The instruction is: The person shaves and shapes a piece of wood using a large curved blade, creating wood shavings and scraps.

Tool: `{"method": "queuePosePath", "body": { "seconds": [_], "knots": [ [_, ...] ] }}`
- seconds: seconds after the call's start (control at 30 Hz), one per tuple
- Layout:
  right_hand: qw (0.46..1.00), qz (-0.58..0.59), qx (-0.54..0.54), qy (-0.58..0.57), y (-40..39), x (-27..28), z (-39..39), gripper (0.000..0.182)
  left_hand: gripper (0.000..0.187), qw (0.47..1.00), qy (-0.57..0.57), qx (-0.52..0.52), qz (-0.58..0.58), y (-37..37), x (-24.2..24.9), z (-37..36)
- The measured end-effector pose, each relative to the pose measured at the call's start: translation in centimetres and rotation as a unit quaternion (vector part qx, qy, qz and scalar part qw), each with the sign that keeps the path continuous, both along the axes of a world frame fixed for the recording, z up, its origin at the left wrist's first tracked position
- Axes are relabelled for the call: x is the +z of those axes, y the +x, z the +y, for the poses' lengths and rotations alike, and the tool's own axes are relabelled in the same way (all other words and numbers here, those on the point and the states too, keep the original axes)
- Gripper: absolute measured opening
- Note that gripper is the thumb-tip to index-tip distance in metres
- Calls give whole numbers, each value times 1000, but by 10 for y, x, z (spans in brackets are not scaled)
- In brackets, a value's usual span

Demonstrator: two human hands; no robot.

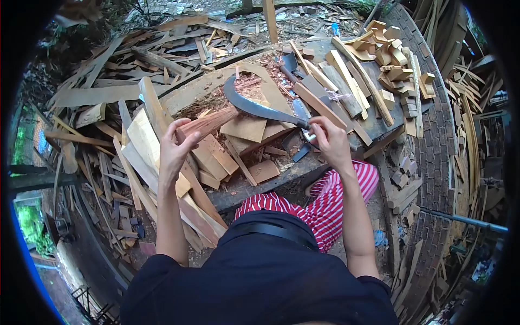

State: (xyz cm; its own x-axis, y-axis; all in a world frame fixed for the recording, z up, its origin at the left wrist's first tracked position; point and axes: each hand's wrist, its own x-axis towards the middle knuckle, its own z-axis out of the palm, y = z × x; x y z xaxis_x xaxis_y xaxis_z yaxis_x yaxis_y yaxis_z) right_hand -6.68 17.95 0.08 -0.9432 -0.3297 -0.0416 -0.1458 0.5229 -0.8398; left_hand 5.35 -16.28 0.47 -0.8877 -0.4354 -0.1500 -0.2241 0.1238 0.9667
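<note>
In the head view my left hand (176,147) is closed round the near end of a reddish wood piece (210,121), which tapers to a blunt point at its far end. My right hand (331,142) grips the dark handle of a sickle (259,109) with a broad curved blade. The blade sweeps left from the handle and hooks upward, its curve close to the tip of the wood piece. Beneath both lies a flat board (246,128) on a low bench, with red wood shavings (248,86) heaped just beyond it.
Long planks (143,132) lean against the bench at the left. Wood strips (346,81) and a pile of cut blocks (392,54) cover its right side. Offcuts (103,76) lie heaped on the ground behind. A brick-patterned strip (433,162) curves along the right.
</note>
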Motion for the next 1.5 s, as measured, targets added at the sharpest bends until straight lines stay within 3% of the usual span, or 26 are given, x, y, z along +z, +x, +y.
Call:
{"method": "queuePosePath", "body": {
  "seconds": [0.07,0.13,0.17,0.23,0.37,0.47,0.53,0.6,0.63,0.67,0.73,0.8,0.9,1.0,1.07,1.17,1.23,1.3,1.4,1.47,1.5],
  "knots": [
    [1000,-4,20,-14,-17,-11,-16,20,49,1000,1,-15,-8,0,2,-1],
    [996,-64,36,-59,-30,-35,-35,21,57,986,-157,-31,55,2,-4,-1],
    [995,-67,39,-68,-34,-53,-42,21,61,990,-134,-1,41,2,-3,3],
    [993,58,52,88,-39,-92,-48,30,61,993,-69,69,67,0,-8,9],
    [979,107,38,169,-36,-129,-44,45,57,988,-16,125,87,-3,-10,17],
    [954,188,14,235,-35,-128,-42,38,51,980,-35,167,102,-5,-7,12],
    [958,162,29,234,-32,-122,-49,27,50,980,-36,166,102,-6,-6,4],
    [984,14,93,153,-21,-134,-56,21,53,978,19,179,105,-5,-10,-3],
    [991,75,64,86,-10,-153,-62,25,52,978,13,182,100,-5,-11,-4],
    [996,59,39,57,-3,-163,-69,32,52,977,14,189,97,-3,-14,-5],
    [996,-88,-15,-16,3,-156,-86,38,51,974,24,203,102,2,-16,-9],
    [997,-73,33,8,-1,-156,-96,40,52,973,24,210,96,8,-19,-12],
    [989,-96,86,78,-6,-140,-100,41,46,958,149,225,98,13,-20,-14],
    [982,-114,141,46,-14,-138,-119,41,41,937,197,262,117,16,-26,-12],
    [979,-13,196,56,-13,-140,-133,38,39,935,200,268,118,16,-27,-15],
    [969,-17,246,30,-24,-123,-135,35,43,925,202,300,114,16,-25,-10],
    [982,114,138,64,-32,-107,-117,36,41,928,172,309,113,11,-20,-7],
    [971,174,56,156,-41,-124,-93,45,39,932,139,317,107,6,-12,-3],
    [971,85,77,210,-49,-154,-57,55,47,939,80,317,109,-14,0,1],
    [967,74,114,216,-58,-153,-51,55,63,956,-8,274,102,-26,14,3],
    [963,60,147,216,-60,-151,-52,55,59,956,-47,266,111,-33,20,8]
  ]
}}
